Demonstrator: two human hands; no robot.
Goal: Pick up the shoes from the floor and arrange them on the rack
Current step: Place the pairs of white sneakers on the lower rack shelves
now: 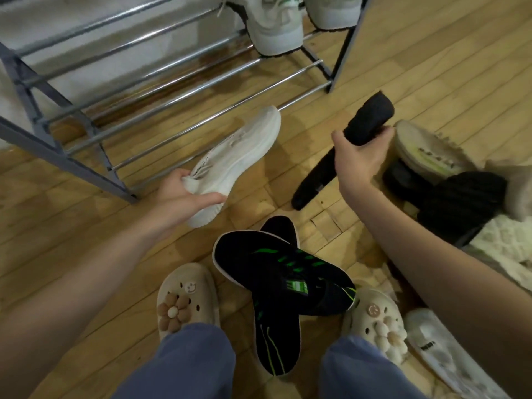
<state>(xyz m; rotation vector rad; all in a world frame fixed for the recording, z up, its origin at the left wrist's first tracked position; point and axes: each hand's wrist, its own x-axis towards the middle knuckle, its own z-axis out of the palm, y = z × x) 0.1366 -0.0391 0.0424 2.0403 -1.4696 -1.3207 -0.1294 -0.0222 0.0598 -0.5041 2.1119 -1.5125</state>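
Note:
My left hand (184, 197) grips the heel of a white sneaker (239, 159), held tilted just above the floor in front of the rack's lowest bars. My right hand (359, 156) is closed around the middle of a black shoe (370, 122), lifted off the floor with its toe pointing up and away. The metal shoe rack (161, 79) stands at the upper left, with two pale sneakers (276, 27) on its right end. A pair of black sneakers with green stripes (285, 283) lies crossed on the floor between my feet.
I wear beige clogs with flower charms (187, 300). At the right lie a beige shoe on its side (426, 151), a black ribbed slipper (460, 203) and a white slipper (443, 349). A pale rug edge (506, 254) shows there. A wooden panel (362, 38) stands beside the rack.

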